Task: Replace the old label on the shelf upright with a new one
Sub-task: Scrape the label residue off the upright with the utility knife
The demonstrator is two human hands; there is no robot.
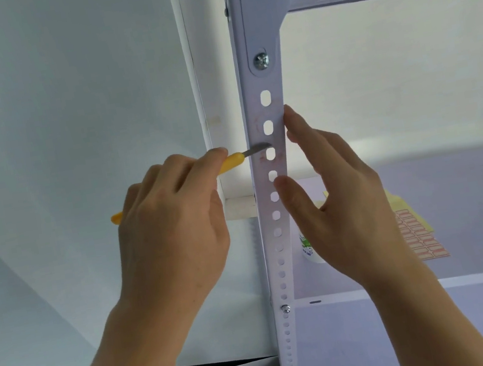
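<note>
Old label's reddish residue point(279, 159) is clinging to the white slotted steel upright point(265, 210), mid-frame. Left hand point(174, 226) is gripping the yellow-handled metal blade point(230, 163), tip touching it. Right hand point(338, 198), fingers straight, is bracing the upright. Likely thin, gummy: nothing to pinch, so working it off by blade.

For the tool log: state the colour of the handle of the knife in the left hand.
Yellow, on the knife handle in the left hand; head view.
</note>
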